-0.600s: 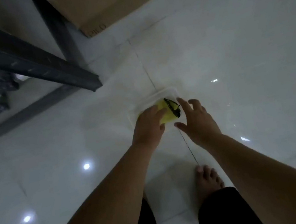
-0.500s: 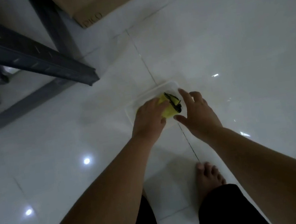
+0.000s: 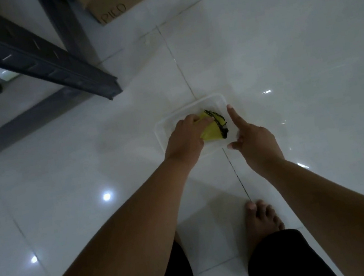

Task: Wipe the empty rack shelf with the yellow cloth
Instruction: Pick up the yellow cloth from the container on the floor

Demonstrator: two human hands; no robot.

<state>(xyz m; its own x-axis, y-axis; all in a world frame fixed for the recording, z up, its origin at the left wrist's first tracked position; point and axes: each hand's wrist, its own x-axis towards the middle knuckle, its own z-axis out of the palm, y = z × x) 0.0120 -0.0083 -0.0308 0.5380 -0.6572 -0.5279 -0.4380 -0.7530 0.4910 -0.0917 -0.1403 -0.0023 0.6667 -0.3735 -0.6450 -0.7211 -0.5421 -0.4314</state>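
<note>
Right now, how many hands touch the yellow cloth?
1. The left hand grips the yellow cloth inside the clear plastic container. The right hand hovers beside it, index finger extended, apparently not touching the cloth.

A single head-worn wide-angle camera looks steeply down from standing height at the white tiled floor point(image 3: 282, 56). Both forearms reach forward from the bottom edge. A dark metal rack point(image 3: 29, 54) crosses the upper left corner; the person's bare foot point(image 3: 261, 218) sits low, right of centre.
</note>
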